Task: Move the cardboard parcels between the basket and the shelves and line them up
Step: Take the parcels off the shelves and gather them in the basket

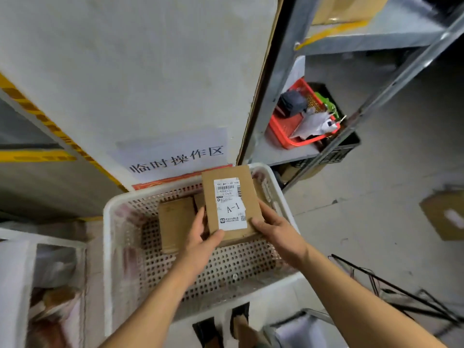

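Observation:
A cardboard parcel (232, 189) with a white label marked A-1 is held over the white perforated basket (120, 204). My left hand (200, 237) grips its near left corner, thumb on the label. My right hand (276, 229) grips its near right edge. Another brown parcel (175, 219) lies on the basket floor to the left, and a third one (199, 200) shows partly behind the held one. Grey metal shelves (376, 38) rise at the upper right.
A white board with a printed sign (175, 156) stands behind the basket. A red basket (288, 124) with odd items sits on a low shelf at right. A cardboard box (444, 214) lies on the floor far right. A white crate (20, 272) stands at left.

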